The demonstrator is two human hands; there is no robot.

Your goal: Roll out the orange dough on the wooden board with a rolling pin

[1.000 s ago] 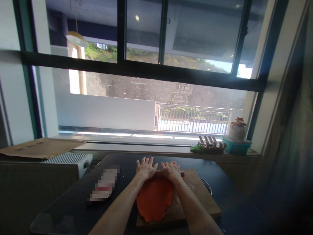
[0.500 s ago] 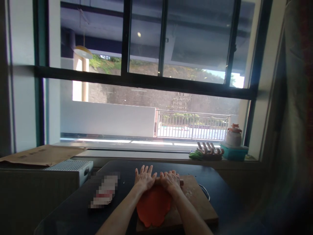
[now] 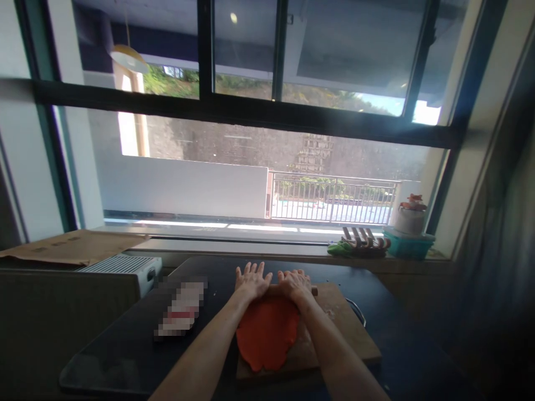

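Observation:
Flat on the rolling pin point(image 3: 314, 290) lies my left hand point(image 3: 252, 280), its fingers spread and pointing away from me. My right hand point(image 3: 295, 283) presses on the same pin farther right, fingers stretched forward over it. Both hands cover most of the pin; its right end and a short piece between them show. On my side of the pin, a flat, uneven sheet of orange dough point(image 3: 267, 334) is spread over the left part of the wooden board point(image 3: 346, 340). Pale flour marks show on the board to the right of the dough.
The board rests on a dark table point(image 3: 121, 345), a metal handle point(image 3: 356, 312) at its right side. A blurred-out item point(image 3: 181, 309) lies left of my arms. Along the windowsill stand a teal container point(image 3: 412, 245) and a striped object point(image 3: 368, 240). Brown paper point(image 3: 71, 246) lies far left.
The view has tipped down, so everything sits higher in the picture. My hands and the rolling pin have moved slightly away from me, and my right fingers look more stretched out.

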